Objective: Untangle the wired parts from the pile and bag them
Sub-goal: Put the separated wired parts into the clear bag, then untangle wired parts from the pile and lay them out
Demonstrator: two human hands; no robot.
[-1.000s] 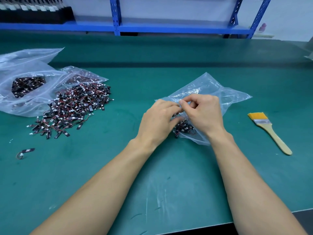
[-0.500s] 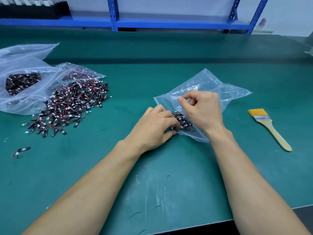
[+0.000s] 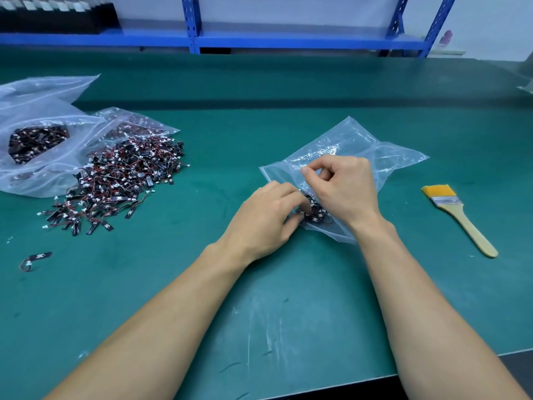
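Clear plastic bag (image 3: 389, 157) lies on the green table (image 3: 259, 298), with a small clump of parts (image 3: 315, 212) inside near its mouth. The right grip (image 3: 343, 189) pinches the bag's upper lip between thumb and forefinger. The left grip (image 3: 265, 220) has its fingers curled on the parts at the mouth. The pile (image 3: 115, 180) sits well to the left, and a brush (image 3: 458, 215) lies to the right of the bag.
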